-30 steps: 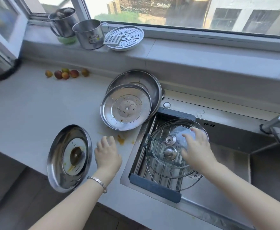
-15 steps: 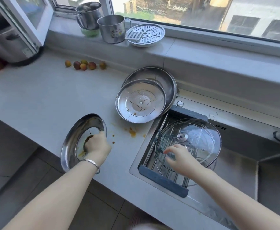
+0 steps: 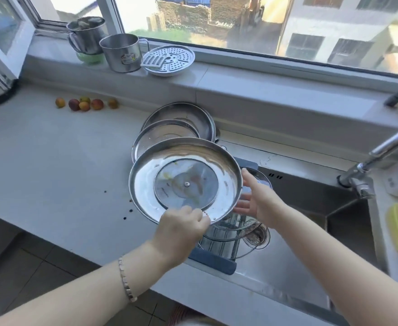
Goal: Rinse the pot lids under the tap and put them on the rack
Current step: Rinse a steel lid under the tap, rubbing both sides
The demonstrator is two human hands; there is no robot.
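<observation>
Steel-rimmed glass lid [image 3: 185,184], underside smeared yellow.

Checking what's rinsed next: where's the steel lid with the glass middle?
Head view, centre: the lid is held above the edge of the counter by the left hand, in front of two other lids, with the right hand beside it.

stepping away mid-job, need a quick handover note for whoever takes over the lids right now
Left hand grips the near rim of the steel-rimmed lid, raised over the counter edge, underside showing, food specks on it.
Right hand open, fingers by its right rim.
Done: glass lids lie on the rack in the sink.
Left: rinse the held lid under the tap, rack it, then the two steel lids stacked on the counter.
</observation>
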